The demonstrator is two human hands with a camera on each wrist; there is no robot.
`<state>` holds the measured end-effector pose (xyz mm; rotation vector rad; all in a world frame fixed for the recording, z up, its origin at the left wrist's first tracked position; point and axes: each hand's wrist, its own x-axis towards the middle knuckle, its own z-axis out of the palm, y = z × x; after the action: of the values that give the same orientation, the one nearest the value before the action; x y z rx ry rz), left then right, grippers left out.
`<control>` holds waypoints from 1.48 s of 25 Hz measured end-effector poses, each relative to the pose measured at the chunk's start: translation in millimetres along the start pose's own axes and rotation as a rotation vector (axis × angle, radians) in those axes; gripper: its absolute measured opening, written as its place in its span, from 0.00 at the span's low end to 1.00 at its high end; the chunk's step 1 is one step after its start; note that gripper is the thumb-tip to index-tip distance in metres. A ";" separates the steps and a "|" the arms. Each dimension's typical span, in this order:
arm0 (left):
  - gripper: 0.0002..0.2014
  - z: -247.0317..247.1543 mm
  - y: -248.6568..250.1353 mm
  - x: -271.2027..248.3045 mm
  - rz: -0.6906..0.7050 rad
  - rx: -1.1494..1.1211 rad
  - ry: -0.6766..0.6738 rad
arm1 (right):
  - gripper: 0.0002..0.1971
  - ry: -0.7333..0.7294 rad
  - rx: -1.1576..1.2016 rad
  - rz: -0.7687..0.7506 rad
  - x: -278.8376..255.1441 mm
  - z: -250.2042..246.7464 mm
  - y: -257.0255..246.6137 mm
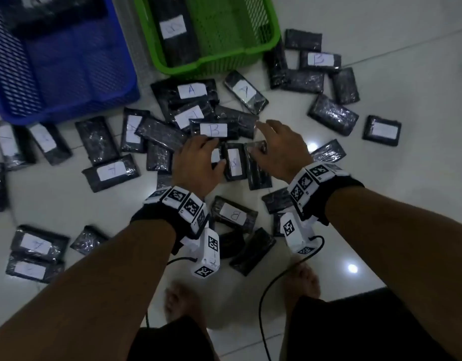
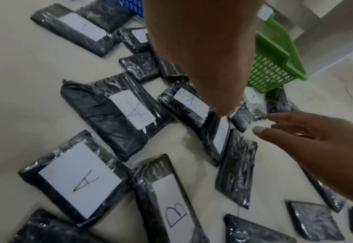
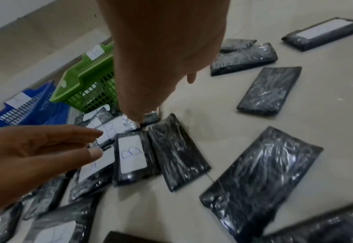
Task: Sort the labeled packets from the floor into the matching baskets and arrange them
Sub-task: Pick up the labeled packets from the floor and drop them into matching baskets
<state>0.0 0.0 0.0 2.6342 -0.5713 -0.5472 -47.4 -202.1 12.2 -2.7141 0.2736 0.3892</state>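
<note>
The blue basket (image 1: 68, 74) stands on the floor (image 1: 407, 35) at the far left; a dark packet lies in its far corner. Just to its right stands the green basket (image 1: 224, 56), with one packet (image 1: 174, 32) inside along its left wall, white label up. In the right wrist view each basket carries a white tag on its rim, lettered B on the green one.

Black wrapped packets lie scattered over the floor from the left edge to the right; some show labels A or B, others lie label down.

My left hand (image 1: 196, 162) hovers over the middle of the pile, fingers relaxed and slightly spread, holding nothing; its fingertips reach the near edge of a packet labeled B (image 1: 214, 129). Between my hands lies another B packet (image 1: 233, 161), label up, flat on the floor.

My right hand (image 1: 279, 147) is just right of that packet, fingers spread and pointing down. Its fingertips touch the end of an unlabeled packet (image 1: 257, 165); I cannot tell whether they grip it.
</note>
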 end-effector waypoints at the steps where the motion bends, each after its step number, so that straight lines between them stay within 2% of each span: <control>1: 0.27 7.7 -3.3 -1.3 -0.010 0.021 -0.026 | 0.32 -0.032 0.000 0.033 -3.8 10.4 2.4; 6: 0.28 25.3 -24.0 -7.4 0.020 0.066 -0.004 | 0.41 -0.097 -0.057 0.105 -25.6 43.5 5.6; 9: 0.29 25.1 -32.4 -8.0 -0.014 0.083 0.042 | 0.42 -0.097 0.039 0.150 -27.8 51.5 4.5; 12: 0.32 25.1 -36.4 -11.7 -0.062 0.083 0.075 | 0.40 -0.063 0.151 0.134 -28.4 55.1 2.5; 15: 0.34 22.1 -35.9 -10.7 -0.098 0.098 0.058 | 0.44 -0.064 0.218 0.164 -23.9 55.5 5.2; 16: 0.34 20.9 -35.9 -9.7 -0.106 0.105 0.048 | 0.41 -0.059 0.275 0.190 -20.9 53.7 5.5; 18: 0.34 19.7 -38.2 -8.5 -0.111 0.137 0.028 | 0.28 0.004 0.354 0.260 -14.9 51.1 4.7; 20: 0.36 17.7 -39.7 -7.3 -0.124 0.141 0.039 | 0.14 0.119 0.363 0.263 -12.3 48.2 3.1; 21: 0.36 16.3 -39.6 -6.3 -0.137 0.136 0.040 | 0.12 0.158 0.385 0.228 -12.9 47.3 2.3; 23: 0.37 12.1 -37.8 -3.3 -0.177 0.106 0.012 | 0.13 0.168 0.465 0.155 -15.1 44.6 0.7; 25: 0.35 8.3 -37.3 -2.7 -0.226 -0.051 -0.023 | 0.15 0.114 0.524 0.155 -18.6 40.4 -3.5; 27: 0.31 2.5 -36.7 -4.8 -0.275 -0.248 -0.036 | 0.20 0.054 0.576 0.227 -21.6 35.7 -10.7; 30: 0.21 -9.6 -35.5 -2.3 -0.363 -0.425 -0.073 | 0.26 0.012 0.737 0.317 -14.8 31.0 -20.6; 34: 0.09 -23.5 -34.6 10.0 -0.515 -0.866 -0.025 | 0.13 -0.020 1.057 0.492 5.0 24.5 -23.7; 36: 0.06 -28.3 -31.8 13.0 -0.585 -1.052 0.029 | 0.04 -0.034 1.271 0.564 8.9 18.4 -25.0; 37: 0.06 -29.1 -32.1 15.8 -0.626 -1.157 0.056 | 0.03 -0.029 1.377 0.586 10.3 14.0 -25.5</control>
<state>36.1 28.1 5.9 1.6254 0.5134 -0.6837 -34.8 -174.8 5.4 -1.2434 0.9165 0.2313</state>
